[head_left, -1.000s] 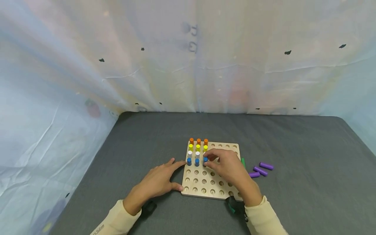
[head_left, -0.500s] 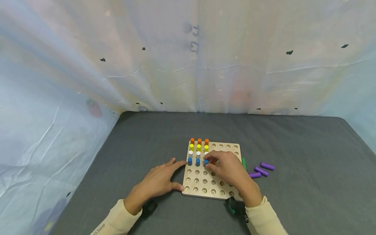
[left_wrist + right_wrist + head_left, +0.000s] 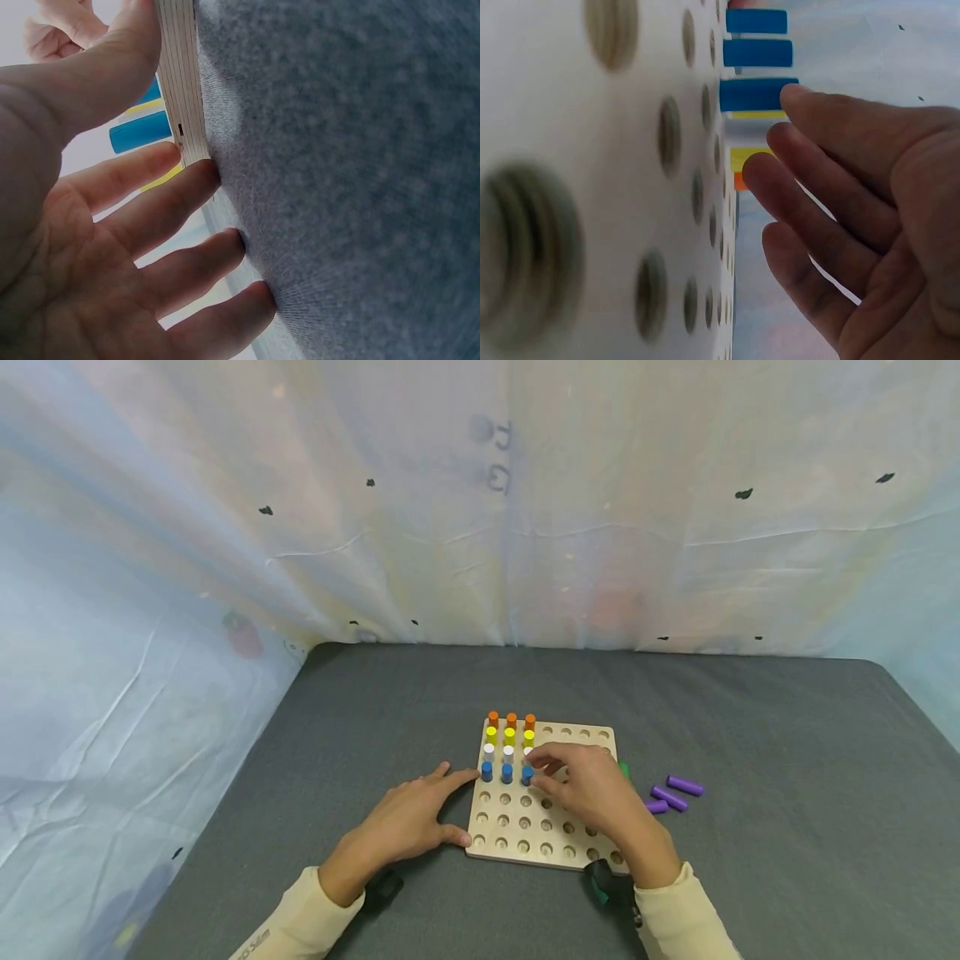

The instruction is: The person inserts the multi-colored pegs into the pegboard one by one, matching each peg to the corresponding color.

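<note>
A pale wooden pegboard (image 3: 513, 832) lies on the table with rows of orange pegs (image 3: 512, 720), yellow pegs (image 3: 510, 737), white pegs (image 3: 508, 753) and blue pegs (image 3: 487, 772) upright in its left part. My right hand (image 3: 588, 783) hovers over the board beside the rightmost blue peg (image 3: 757, 95). Its thumb tip is at that peg's top, and the other fingers are spread loosely apart from it. With fingers extended, my left hand (image 3: 405, 822) rests at the board's left edge; thumb and index finger touch the side.
Several purple pegs (image 3: 686, 786) lie loose on the grey tabletop (image 3: 787, 793) right of the board. A green peg (image 3: 624, 769) is partly hidden behind my right hand. Pale curtains (image 3: 480, 527) hang behind the table and on its left.
The fingers of my right hand have loosened from the rightmost blue peg, and the hand has shifted slightly right. The peg stands in the board. My left hand keeps its place at the edge.
</note>
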{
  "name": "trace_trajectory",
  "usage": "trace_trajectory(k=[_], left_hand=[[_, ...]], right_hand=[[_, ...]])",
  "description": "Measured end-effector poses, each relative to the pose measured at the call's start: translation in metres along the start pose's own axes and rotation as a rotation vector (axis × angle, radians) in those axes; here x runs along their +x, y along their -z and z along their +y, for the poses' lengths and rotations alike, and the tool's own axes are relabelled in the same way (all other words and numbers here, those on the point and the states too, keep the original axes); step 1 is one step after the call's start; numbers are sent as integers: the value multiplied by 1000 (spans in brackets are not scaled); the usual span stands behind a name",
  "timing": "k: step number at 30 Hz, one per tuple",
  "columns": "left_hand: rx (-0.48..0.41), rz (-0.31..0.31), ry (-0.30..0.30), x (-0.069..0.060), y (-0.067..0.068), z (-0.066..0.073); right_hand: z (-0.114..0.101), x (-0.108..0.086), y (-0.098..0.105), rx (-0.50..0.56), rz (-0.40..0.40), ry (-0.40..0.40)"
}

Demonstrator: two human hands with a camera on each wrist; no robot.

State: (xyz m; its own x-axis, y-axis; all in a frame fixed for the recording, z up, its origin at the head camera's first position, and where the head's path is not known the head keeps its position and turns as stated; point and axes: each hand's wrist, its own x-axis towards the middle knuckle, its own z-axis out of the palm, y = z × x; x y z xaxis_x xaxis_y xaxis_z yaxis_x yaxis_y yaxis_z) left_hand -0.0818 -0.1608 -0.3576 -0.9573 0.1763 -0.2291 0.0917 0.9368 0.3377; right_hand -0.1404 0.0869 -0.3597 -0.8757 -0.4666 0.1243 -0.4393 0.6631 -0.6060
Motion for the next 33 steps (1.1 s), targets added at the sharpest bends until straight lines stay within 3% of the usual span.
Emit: trace_trajectory(k=[9,26,33], left_hand=[[3,8,1,-1,0,-2],[14,-5,-14,-1,-1,5],[8,-3,-37,-1,-3,6]], right_hand=[[18,-11,16,-18,2,17],[66,-50,57,-97,-11,28],[78,-70,66,-106,-51,98]])
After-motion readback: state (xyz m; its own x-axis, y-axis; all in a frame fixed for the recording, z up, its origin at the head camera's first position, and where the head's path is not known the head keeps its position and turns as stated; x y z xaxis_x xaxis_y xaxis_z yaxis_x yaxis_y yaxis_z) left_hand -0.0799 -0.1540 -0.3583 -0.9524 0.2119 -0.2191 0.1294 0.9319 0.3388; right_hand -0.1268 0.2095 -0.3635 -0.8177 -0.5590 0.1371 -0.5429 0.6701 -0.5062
